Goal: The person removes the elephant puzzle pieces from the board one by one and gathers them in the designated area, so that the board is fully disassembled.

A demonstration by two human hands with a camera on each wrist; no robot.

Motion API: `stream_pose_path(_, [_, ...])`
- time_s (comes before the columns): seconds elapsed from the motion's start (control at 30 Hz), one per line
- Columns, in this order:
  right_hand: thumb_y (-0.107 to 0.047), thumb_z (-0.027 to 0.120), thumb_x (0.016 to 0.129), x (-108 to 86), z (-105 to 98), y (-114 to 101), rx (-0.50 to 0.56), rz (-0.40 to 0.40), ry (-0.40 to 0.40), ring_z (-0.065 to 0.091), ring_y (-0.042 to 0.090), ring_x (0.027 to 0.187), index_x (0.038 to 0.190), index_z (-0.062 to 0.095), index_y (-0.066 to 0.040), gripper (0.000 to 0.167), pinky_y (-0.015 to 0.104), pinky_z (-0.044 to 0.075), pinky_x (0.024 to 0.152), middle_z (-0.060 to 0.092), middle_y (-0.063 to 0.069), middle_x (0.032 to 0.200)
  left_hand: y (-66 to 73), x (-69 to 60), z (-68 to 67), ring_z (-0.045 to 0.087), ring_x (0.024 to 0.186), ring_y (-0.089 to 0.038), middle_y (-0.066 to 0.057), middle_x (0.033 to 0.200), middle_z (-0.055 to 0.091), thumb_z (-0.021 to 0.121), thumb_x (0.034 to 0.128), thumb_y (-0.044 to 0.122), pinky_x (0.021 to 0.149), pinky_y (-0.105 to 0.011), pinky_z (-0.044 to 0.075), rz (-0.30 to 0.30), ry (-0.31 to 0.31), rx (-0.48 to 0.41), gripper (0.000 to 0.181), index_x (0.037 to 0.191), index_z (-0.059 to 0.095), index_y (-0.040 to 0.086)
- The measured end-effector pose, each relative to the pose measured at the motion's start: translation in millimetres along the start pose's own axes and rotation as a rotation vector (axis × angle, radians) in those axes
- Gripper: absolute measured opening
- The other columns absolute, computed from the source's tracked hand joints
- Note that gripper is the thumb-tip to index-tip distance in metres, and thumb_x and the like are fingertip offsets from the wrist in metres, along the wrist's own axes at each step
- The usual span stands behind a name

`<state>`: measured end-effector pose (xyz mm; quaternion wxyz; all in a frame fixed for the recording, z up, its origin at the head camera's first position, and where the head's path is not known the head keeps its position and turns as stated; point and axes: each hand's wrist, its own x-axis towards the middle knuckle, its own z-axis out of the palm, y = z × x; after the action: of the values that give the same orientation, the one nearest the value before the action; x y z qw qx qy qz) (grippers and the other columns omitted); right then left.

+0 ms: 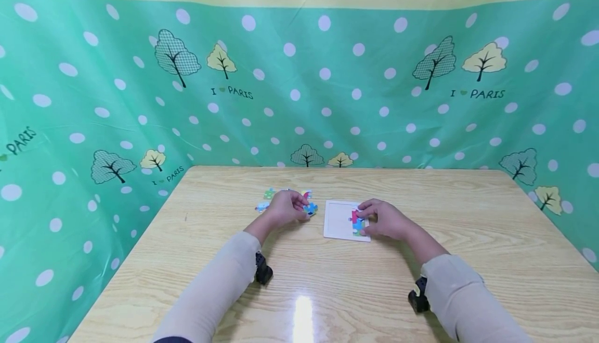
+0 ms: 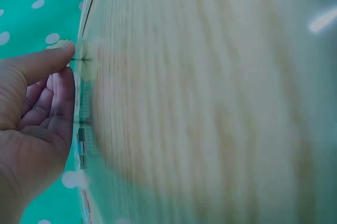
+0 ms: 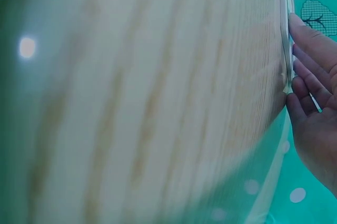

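In the head view my left hand (image 1: 286,208) pinches a blue puzzle piece (image 1: 310,208) between thumb and fingers, left of a white square puzzle frame (image 1: 338,221). My right hand (image 1: 386,220) lies over the right edge of that frame, its fingertips on joined pieces (image 1: 358,223) coloured red, blue and green. In the left wrist view the left hand (image 2: 45,103) has its thumb and fingers close together at the table's edge line. In the right wrist view the fingers of the right hand (image 3: 316,84) touch the thin edge of the frame.
Loose puzzle pieces lie behind and left of my left hand, among them a green one (image 1: 269,194), a light blue one (image 1: 262,206) and a red-and-yellow one (image 1: 307,194). The wooden table (image 1: 299,265) ends at a green dotted curtain (image 1: 323,88).
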<state>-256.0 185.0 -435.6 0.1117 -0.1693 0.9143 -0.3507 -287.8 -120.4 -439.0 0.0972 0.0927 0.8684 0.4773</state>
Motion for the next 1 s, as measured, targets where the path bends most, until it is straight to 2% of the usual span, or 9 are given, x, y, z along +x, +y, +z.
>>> stream_pose_path(0.1, [-0.012,0.087,0.085,-0.1,0.3,0.3,0.006,0.007,0.001,0.042,0.047,0.14,0.124,0.073,0.001,0.044,0.06,0.03,0.118,0.057,0.018,0.142,-0.5,1.8,0.2,0.065,0.086,-0.017,-0.005,0.094,0.069,0.089,0.0787,0.001,0.08,-0.028,0.057,0.003,0.006,0.033,0.026,0.099,0.073,0.006])
stream_pose_path(0.33, [-0.014,0.087,0.084,-0.2,0.5,2.6,-0.006,-0.003,0.006,0.043,0.047,0.139,0.123,0.073,0.002,0.044,0.059,0.034,0.116,0.057,0.018,0.142,0.5,5.2,0.4,0.063,0.082,-0.014,-0.001,0.089,0.068,0.09,0.0812,0.008,0.076,-0.028,0.056,0.043,0.025,0.183,0.021,0.098,0.076,0.007])
stream_pose_path(0.57, [-0.013,0.087,0.085,0.0,-0.1,1.8,0.001,0.004,0.002,0.043,0.046,0.139,0.124,0.073,0.001,0.044,0.059,0.033,0.117,0.057,0.017,0.142,4.5,5.6,1.0,0.063,0.085,-0.013,0.0,0.092,0.07,0.088,0.084,0.013,0.079,-0.03,0.056,0.038,0.012,0.278,0.025,0.106,0.08,0.007])
stream_pose_path(0.8, [-0.014,0.087,0.085,-1.0,-0.6,1.6,-0.023,-0.008,0.003,0.042,0.047,0.139,0.124,0.073,0.002,0.045,0.06,0.032,0.117,0.057,0.018,0.142,5.6,4.2,2.5,0.065,0.088,-0.013,-0.001,0.098,0.072,0.088,0.0842,0.011,0.083,-0.031,0.057,0.031,0.019,0.258,0.031,0.113,0.079,0.006])
stream_pose_path(1.0, [-0.012,0.086,0.085,-1.9,-1.1,-2.0,-0.021,-0.001,-0.004,0.041,0.047,0.141,0.124,0.073,0.002,0.044,0.06,0.031,0.118,0.056,0.017,0.144,7.0,1.9,3.8,0.064,0.088,-0.016,-0.001,0.098,0.07,0.089,0.0807,0.009,0.081,-0.032,0.057,0.03,0.039,0.139,0.033,0.112,0.078,0.007])
